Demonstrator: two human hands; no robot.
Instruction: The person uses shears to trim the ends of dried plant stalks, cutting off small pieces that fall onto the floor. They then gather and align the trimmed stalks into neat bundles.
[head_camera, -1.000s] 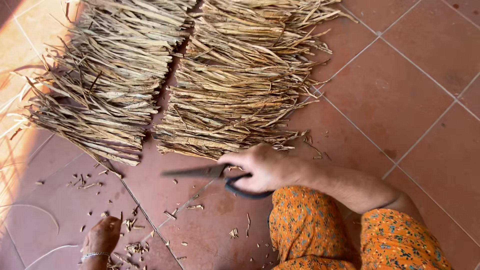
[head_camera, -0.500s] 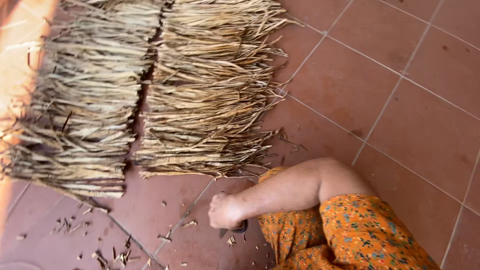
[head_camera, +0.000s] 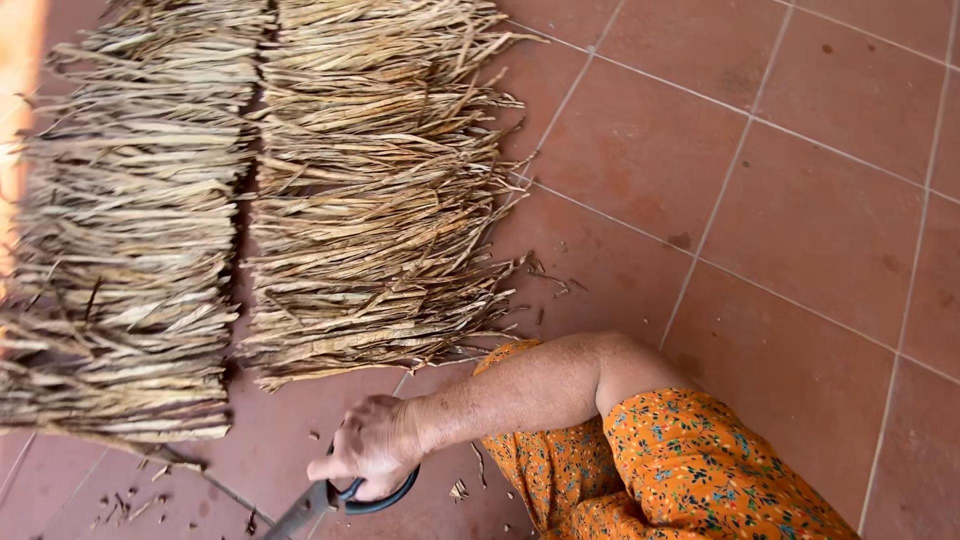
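the right hand was wrapped around the dark handles of a pair of scissors, fingers through the loops in a firm hold, low on the tiled floor near its bottom edge. the blades pointed down and to the left, and whether they stood apart or together could not be told, since their tips ran out of view. compared with a second earlier, the hand had drawn back from the fringe of the right straw panel and carried the scissors toward the body; half a second earlier the scissors were mostly hidden under the hand, and now their handles and part of the blades showed again. the scissors had come off the straw, so no cut was under way at that moment. the left hand was out of view. the left straw panel lay just beside the right one, with a narrow gap between them. short straw clippings were scattered on the tiles by the bottom left corner. the orange flowered cloth covered the knee beside the forearm.
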